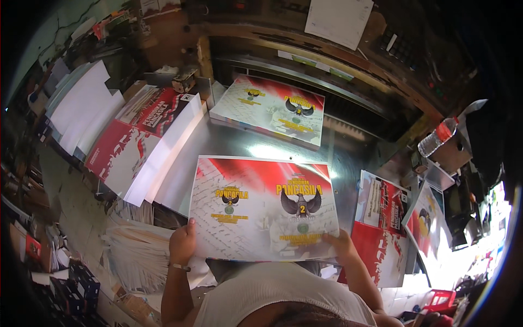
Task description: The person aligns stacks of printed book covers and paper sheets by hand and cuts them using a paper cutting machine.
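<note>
A wide printed cover sheet (256, 218), red along the top and pale grey below, with dark winged emblems and yellow lettering, lies level in front of my body. My left hand (182, 242) grips its near left edge, thumb on top. At the near right corner my right hand (339, 245) holds it too, fingers partly hidden beneath. Whether it is one sheet or a thin pile, I cannot tell. Beyond it, a thick stack of matching printed sheets (267, 111) rests on the shiny metal table (229, 144) of a machine.
To the left stand a tall stack of red-and-white printed sheets (139, 133) and a pile of white paper (87, 109). More red prints (378, 229) are at my right. A plastic bottle (437, 139) lies at the far right. Paper strips (136, 250) heap below the table's left side.
</note>
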Demonstrator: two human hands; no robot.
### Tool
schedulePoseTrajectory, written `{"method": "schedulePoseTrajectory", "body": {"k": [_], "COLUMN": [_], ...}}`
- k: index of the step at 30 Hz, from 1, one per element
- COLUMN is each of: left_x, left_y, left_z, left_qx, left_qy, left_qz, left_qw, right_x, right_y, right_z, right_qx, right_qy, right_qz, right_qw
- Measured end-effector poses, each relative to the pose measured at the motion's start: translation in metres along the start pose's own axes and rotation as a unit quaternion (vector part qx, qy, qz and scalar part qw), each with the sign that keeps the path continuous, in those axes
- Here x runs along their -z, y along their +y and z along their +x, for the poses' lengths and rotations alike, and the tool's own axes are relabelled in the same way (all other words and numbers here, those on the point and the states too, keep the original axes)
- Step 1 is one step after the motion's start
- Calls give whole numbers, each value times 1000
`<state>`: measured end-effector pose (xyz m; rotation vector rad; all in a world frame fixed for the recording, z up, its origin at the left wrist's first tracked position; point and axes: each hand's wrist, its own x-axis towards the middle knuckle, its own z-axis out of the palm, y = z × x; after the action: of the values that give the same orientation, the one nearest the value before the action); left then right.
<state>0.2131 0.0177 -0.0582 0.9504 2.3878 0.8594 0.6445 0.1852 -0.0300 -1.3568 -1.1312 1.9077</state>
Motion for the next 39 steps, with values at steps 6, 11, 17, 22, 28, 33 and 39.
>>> {"method": "schedulePoseTrajectory", "body": {"k": [6, 11, 17, 22, 28, 33, 39], "left_x": [-7, -8, 13, 21, 0, -32, -85], "left_y": [-9, -4, 31, 71, 103, 143, 169], "left_z": [-1, 3, 21, 45, 120, 222, 361], "left_qx": [-23, -47, -109, -179, -236, -185, -107], "left_qy": [23, 49, 39, 41, 65, 19, -49], "left_qz": [-73, -218, -267, -315, -269, -255, -114], "left_qw": [997, 974, 957, 931, 931, 949, 987], "right_x": [3, -1, 2, 10, 26, 27, 38], "right_y": [2, -2, -24, -49, -74, -90, -109], "right_z": [2, -1, 9, 21, 64, 141, 237], "right_qx": [17, 46, 130, 197, 245, 255, 171], "right_qy": [-13, -18, -44, -84, -52, -16, 18], "right_qz": [32, 40, 35, 57, 66, 89, 101], "right_qw": [999, 998, 990, 975, 966, 963, 980]}}
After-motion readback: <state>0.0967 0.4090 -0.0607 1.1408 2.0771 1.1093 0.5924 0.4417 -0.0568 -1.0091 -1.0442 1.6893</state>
